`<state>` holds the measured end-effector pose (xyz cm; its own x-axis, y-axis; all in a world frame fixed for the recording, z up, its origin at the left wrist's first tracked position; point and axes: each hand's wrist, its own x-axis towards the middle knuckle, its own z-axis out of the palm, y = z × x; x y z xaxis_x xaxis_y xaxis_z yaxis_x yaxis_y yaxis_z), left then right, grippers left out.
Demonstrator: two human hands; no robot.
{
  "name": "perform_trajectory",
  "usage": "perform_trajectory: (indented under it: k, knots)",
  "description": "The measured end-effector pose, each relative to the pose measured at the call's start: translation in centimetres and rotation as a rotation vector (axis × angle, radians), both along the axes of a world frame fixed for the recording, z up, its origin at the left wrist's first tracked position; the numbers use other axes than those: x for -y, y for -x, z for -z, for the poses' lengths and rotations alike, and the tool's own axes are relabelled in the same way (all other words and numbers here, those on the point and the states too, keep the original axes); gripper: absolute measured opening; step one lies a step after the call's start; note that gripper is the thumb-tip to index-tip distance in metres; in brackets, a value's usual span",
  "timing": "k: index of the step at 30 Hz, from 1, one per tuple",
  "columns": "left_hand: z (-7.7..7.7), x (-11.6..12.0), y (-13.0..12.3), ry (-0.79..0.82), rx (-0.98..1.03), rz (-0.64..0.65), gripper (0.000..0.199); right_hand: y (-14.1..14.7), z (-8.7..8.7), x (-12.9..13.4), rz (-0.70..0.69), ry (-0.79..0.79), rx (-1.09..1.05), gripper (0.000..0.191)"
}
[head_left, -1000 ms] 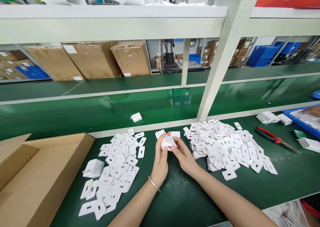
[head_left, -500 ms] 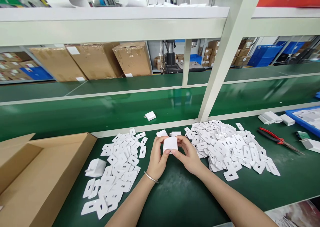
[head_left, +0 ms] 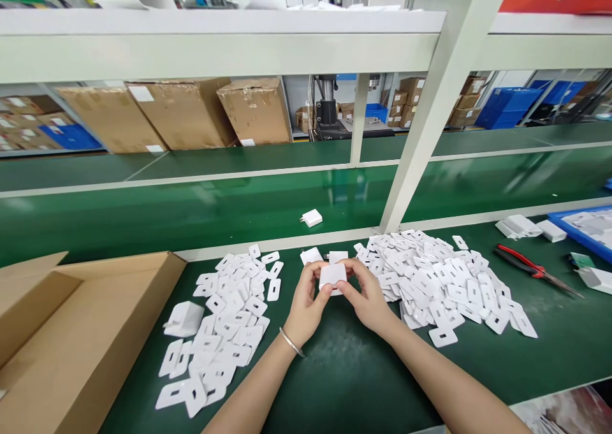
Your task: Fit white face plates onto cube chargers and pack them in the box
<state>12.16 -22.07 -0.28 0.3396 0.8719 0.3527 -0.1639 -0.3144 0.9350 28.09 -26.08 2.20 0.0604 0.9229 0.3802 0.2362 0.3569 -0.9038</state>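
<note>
A white square block [head_left: 333,274] is pinched between both hands above the green tabletop. My left hand [head_left: 307,301] grips its left side, and a bracelet circles that wrist. My right hand [head_left: 369,299] holds the right side with thumb and fingers. Just behind the hands lie two more white blocks, one at the left [head_left: 310,255] and one at the right [head_left: 337,256]. White plates with slots lie in a pile to the left [head_left: 229,322] and a larger pile to the right [head_left: 430,278]. Among the left plates sits a white housing [head_left: 184,319].
An open cardboard box [head_left: 119,319] stands at the left. Red-handled pliers [head_left: 535,269] and a blue tray [head_left: 578,238] are at the right. A white plug adapter [head_left: 312,218] lies on the green belt [head_left: 215,211] behind. A slanted post [head_left: 430,115] rises at the bench's back edge.
Both hands and the held block have shifted slightly right, and the block's face is tilted differently. The plug adapter on the belt has moved right.
</note>
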Motion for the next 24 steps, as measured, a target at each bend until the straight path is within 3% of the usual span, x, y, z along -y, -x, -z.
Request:
perform_trajectory:
  k: [4, 9, 14, 19, 24]
  knots:
    - [-0.1, -0.3, 0.0, 0.131, 0.114, 0.072, 0.047, -0.3, 0.3, -0.2, -0.002, 0.004, -0.021, 0.025]
    - [-0.2, -0.2, -0.2, 0.212, 0.163, 0.036, 0.042, -0.2, 0.4, -0.1, -0.007, 0.026, -0.008, 0.026]
    - [0.0, 0.5, -1.0, 0.331, 0.217, 0.050, 0.044, 0.0, 0.6, -0.2, 0.093, 0.032, 0.091, 0.022]
    - [0.1, 0.9, -1.3, 0.228, 0.134, -0.040, 0.045, 0.2, 0.5, -0.2, 0.152, 0.017, 0.083, 0.020]
    - [0.4, 1.0, -1.3, 0.135, 0.045, -0.026, 0.047, 0.3, 0.2, 0.1, 0.182, -0.003, 0.037, 0.019]
